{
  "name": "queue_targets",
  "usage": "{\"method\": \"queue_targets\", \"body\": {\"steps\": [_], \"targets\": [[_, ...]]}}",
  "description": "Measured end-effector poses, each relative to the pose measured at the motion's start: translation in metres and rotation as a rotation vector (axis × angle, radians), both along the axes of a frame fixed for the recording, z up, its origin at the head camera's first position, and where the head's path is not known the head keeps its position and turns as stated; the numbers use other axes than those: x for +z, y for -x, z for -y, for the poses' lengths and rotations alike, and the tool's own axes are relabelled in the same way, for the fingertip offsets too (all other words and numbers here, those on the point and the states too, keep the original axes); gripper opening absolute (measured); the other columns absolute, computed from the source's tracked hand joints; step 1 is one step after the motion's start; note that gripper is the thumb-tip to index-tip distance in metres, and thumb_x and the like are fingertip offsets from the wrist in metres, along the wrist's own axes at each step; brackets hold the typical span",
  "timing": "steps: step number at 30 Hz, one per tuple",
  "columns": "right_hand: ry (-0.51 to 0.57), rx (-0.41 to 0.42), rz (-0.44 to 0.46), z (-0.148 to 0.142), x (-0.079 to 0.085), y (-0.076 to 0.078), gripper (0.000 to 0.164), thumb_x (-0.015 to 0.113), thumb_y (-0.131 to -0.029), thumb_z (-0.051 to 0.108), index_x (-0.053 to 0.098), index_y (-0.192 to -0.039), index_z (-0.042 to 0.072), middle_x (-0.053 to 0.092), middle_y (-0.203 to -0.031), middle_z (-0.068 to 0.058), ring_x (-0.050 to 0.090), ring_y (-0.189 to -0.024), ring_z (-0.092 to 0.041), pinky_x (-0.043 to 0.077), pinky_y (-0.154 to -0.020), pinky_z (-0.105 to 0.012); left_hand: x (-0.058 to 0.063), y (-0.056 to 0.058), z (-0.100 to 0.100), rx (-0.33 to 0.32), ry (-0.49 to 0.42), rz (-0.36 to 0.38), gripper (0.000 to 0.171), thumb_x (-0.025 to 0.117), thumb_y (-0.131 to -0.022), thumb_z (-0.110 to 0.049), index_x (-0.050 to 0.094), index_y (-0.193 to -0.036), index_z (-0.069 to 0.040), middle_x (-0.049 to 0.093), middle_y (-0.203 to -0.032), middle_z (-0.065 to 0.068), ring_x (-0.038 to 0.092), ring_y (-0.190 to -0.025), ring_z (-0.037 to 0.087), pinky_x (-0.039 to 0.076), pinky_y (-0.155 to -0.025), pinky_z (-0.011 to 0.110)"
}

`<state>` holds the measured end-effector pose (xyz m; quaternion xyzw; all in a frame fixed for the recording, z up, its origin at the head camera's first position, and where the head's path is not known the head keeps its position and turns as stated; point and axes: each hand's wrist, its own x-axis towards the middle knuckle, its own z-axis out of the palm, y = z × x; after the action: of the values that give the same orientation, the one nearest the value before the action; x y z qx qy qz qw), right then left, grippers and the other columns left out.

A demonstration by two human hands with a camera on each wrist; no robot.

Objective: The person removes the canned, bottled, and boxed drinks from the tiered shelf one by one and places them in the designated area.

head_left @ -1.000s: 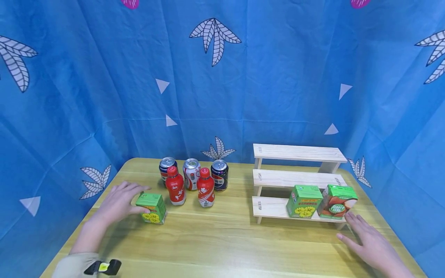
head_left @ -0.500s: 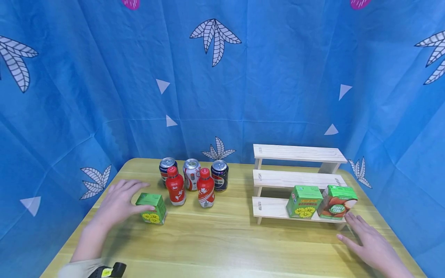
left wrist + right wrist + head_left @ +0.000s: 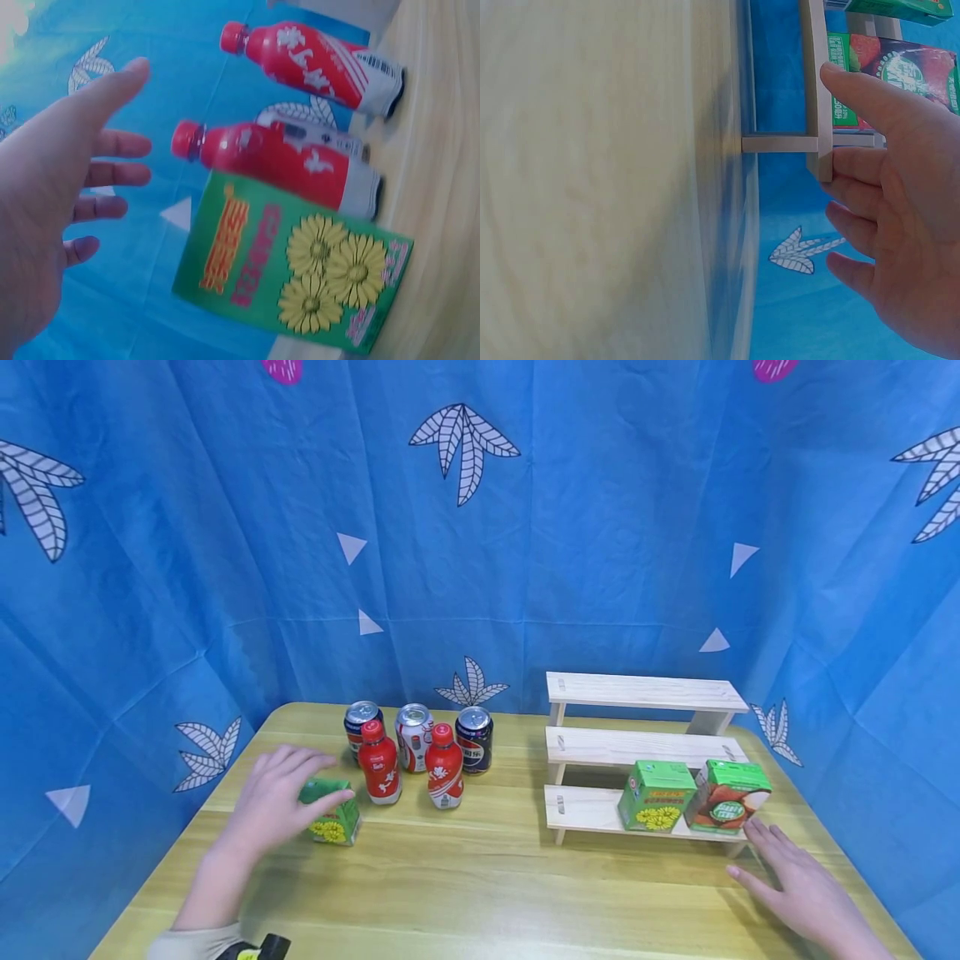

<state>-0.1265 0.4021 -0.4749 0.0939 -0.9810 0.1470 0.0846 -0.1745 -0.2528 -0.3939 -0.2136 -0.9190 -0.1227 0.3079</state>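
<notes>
My left hand (image 3: 273,806) is raised beside a green drink carton (image 3: 334,828) with yellow flowers, its thumb and fingers spread. In the left wrist view a gap separates those fingers from the carton (image 3: 255,255), which stands on the table. Just past the carton are two red bottles (image 3: 380,768) with red caps. My right hand (image 3: 806,881) is at the right end of a three-step wooden rack (image 3: 585,806), fingers extended and grasping nothing. Near its fingertips, on the lowest step, stand a red-and-green drink carton (image 3: 727,806) and another flowered green carton (image 3: 656,802).
Behind the bottles stand two dark cans (image 3: 474,743) and a white can (image 3: 413,739). The rack's upper steps (image 3: 645,691) rise toward the back. A blue patterned cloth (image 3: 480,568) hangs around the wooden table (image 3: 465,893).
My left hand has shifted to the right and slightly up, now covering more of the flowered carton's top. The carton stays in place. My right hand has barely moved.
</notes>
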Motion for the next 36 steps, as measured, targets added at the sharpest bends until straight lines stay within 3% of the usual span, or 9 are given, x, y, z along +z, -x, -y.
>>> {"method": "queue_targets", "body": {"steps": [5, 14, 22, 29, 36], "targets": [[-0.006, -0.003, 0.018, 0.0, 0.001, 0.0, 0.076, 0.061, -0.093, 0.042, 0.037, -0.142, -0.012, 0.036, -0.146, -0.036, 0.031, -0.132, -0.059, 0.029, -0.099, -0.069, 0.002, 0.0, -0.012, -0.043, -0.004, -0.056, 0.045, 0.075, -0.078, -0.052, 0.072, -0.105, -0.016, 0.072, -0.102, 0.001, 0.058, -0.097, 0.02, 0.04, -0.081, 0.04], [0.005, 0.003, 0.006, 0.0, 0.0, 0.0, 0.075, 0.061, -0.093, 0.041, 0.038, -0.141, -0.012, 0.036, -0.146, -0.036, 0.03, -0.133, -0.058, 0.028, -0.099, -0.068, 0.007, 0.002, -0.041, -0.101, 0.033, -0.094, 0.063, 0.047, -0.087, -0.071, 0.072, -0.104, -0.016, 0.073, -0.1, 0.001, 0.058, -0.094, 0.021, 0.042, -0.081, 0.041], [-0.022, -0.006, 0.063, 0.0, 0.004, 0.003, 0.079, 0.06, -0.093, 0.044, 0.037, -0.141, -0.013, 0.036, -0.145, -0.037, 0.034, -0.131, -0.058, 0.031, -0.098, -0.068, 0.01, 0.005, -0.068, -0.142, 0.072, -0.086, 0.048, 0.058, -0.087, -0.063, 0.071, -0.102, -0.019, 0.073, -0.101, 0.0, 0.06, -0.098, 0.022, 0.044, -0.081, 0.039], [-0.014, 0.0, 0.073, 0.001, 0.005, 0.003, 0.079, 0.059, -0.094, 0.044, 0.035, -0.142, -0.014, 0.033, -0.146, -0.038, 0.032, -0.131, -0.059, 0.03, -0.098, -0.068, 0.012, 0.012, -0.091, -0.216, 0.09, -0.137, 0.046, 0.063, -0.085, -0.062, 0.072, -0.1, -0.019, 0.072, -0.098, -0.003, 0.059, -0.094, 0.018, 0.042, -0.081, 0.037], [-0.021, -0.003, 0.078, 0.0, 0.005, 0.003, 0.079, 0.059, -0.094, 0.044, 0.035, -0.142, -0.014, 0.032, -0.146, -0.038, 0.032, -0.131, -0.059, 0.03, -0.098, -0.069, 0.014, 0.018, -0.115, -0.252, 0.124, -0.134, 0.042, 0.07, -0.081, -0.056, 0.072, -0.104, -0.021, 0.071, -0.099, -0.005, 0.058, -0.096, 0.017, 0.043, -0.081, 0.035]]}}
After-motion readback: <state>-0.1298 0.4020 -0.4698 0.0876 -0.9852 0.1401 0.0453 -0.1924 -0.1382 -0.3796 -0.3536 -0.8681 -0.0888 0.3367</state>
